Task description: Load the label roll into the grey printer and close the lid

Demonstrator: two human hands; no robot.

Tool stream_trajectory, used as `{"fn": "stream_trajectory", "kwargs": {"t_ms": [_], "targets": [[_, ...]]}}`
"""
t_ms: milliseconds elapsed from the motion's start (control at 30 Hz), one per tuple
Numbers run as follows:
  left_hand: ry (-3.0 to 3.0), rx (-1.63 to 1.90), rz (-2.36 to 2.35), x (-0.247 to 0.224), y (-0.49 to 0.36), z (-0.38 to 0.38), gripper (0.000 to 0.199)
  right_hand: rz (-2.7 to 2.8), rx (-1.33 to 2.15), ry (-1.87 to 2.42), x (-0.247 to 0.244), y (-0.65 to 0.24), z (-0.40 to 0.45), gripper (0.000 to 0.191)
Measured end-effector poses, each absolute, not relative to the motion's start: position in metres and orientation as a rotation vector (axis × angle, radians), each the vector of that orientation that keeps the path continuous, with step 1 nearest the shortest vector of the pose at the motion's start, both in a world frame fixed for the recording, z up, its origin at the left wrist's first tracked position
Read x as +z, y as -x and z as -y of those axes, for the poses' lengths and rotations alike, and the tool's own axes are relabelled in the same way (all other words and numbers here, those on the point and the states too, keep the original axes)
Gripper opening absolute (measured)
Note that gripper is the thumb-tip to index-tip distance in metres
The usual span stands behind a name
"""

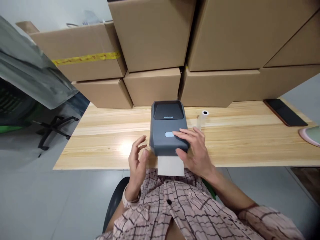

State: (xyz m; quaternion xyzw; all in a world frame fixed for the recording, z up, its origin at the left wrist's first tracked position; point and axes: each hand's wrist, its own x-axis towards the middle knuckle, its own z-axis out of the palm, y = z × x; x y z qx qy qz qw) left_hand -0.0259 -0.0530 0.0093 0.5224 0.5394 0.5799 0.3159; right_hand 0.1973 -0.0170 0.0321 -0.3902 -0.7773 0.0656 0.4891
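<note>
A dark grey label printer stands on the wooden table, close to its front edge. A blank white label strip sticks out of its front and hangs past the table edge. My right hand rests over the printer's right front, its fingers stretched out and a fingertip at the light rectangular button. The thumb lies near the front right corner. My left hand is held just left of the printer, fingers curved and apart, with nothing in it.
Behind the printer, cardboard boxes are stacked along the table's back. A whitish roll core lies right of the printer. A dark phone and a pale round object are at the far right. A chair base stands on the floor at left.
</note>
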Motion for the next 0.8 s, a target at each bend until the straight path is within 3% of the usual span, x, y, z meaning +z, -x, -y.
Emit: {"fn": "stream_trajectory", "kwargs": {"t_ms": [100, 333, 533, 800], "targets": [[-1.448, 1.38, -1.339, 0.003, 0.015, 0.053, 0.059, 1.62, 0.35, 1.061, 0.007, -0.206, 0.03, 0.049], [-1.351, 1.395, -1.331, -0.015, -0.003, 0.052, 0.065, 1.466, 0.787, 1.156, -0.014, -0.203, 0.052, 0.067], [-1.518, 1.455, -1.335, 0.002, 0.006, 0.038, 0.061, 1.557, 0.694, 1.112, 0.011, -0.211, 0.041, 0.07], [-1.572, 1.666, -1.205, 0.052, 0.031, -0.066, 0.05, 1.894, 0.124, 1.031, 0.088, -0.213, -0.072, 0.082]]}}
